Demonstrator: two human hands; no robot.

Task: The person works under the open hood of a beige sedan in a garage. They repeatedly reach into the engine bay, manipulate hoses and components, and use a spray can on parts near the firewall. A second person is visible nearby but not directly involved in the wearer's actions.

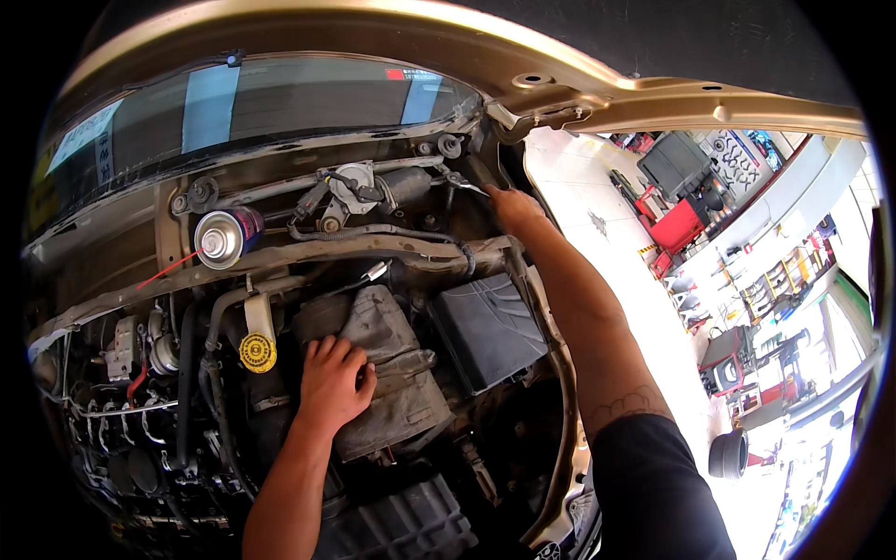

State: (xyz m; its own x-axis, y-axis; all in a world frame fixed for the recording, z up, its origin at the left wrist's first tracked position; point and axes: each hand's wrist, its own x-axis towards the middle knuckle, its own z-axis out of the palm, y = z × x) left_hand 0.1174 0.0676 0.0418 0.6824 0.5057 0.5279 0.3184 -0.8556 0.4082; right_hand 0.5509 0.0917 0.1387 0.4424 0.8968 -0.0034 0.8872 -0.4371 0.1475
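My right hand (512, 210) is closed round the handle end of a silver wrench (473, 189) at the far right of the engine bay. The wrench's head lies by the end of the wiper linkage, right of the cylindrical wiper motor (408, 187); its exact seat is too small to make out. My left hand (337, 383) rests on a dusty grey plastic cover (387, 401), fingers apart and slightly bent, holding nothing. Behind that hand a shiny metal tool end (376, 272) shows above the cover.
A spray can (221, 240) with a red straw stands at the cowl. Nearer are a yellow reservoir cap (259, 353) and a black box (490, 331). The raised bonnet (653, 107) arches overhead, and the fender edge (563, 401) borders the right.
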